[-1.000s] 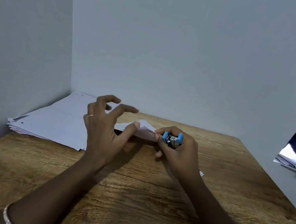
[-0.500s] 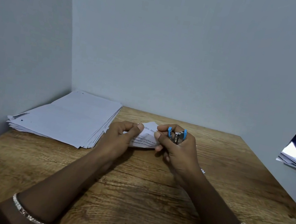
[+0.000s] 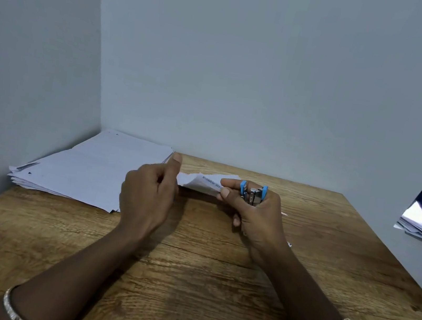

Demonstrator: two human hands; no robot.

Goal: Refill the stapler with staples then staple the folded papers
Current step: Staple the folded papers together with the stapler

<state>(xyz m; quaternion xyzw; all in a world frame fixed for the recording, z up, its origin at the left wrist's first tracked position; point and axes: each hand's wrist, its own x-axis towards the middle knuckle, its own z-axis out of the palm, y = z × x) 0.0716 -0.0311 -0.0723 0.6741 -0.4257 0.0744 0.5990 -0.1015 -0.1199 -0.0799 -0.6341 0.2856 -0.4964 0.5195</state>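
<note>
Wood table (image 3: 198, 282), grey walls | head view: right hand (image 3: 258, 222) clasps blue stapler (image 3: 252, 197) at centre right, thumb and forefinger pinching folded paper (image 3: 200, 183) | left hand (image 3: 148, 191) curled at paper's left end, thumb up, grip hidden | stack (image 3: 92, 168) at left | judgement: refill seems done, no staple visible in paper yet

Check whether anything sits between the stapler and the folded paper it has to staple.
Nothing separate does. The right grip holds the stapler right beside the folded paper; only that grip's own thumb and forefinger, pinching the paper's right end, sit between them.
</note>
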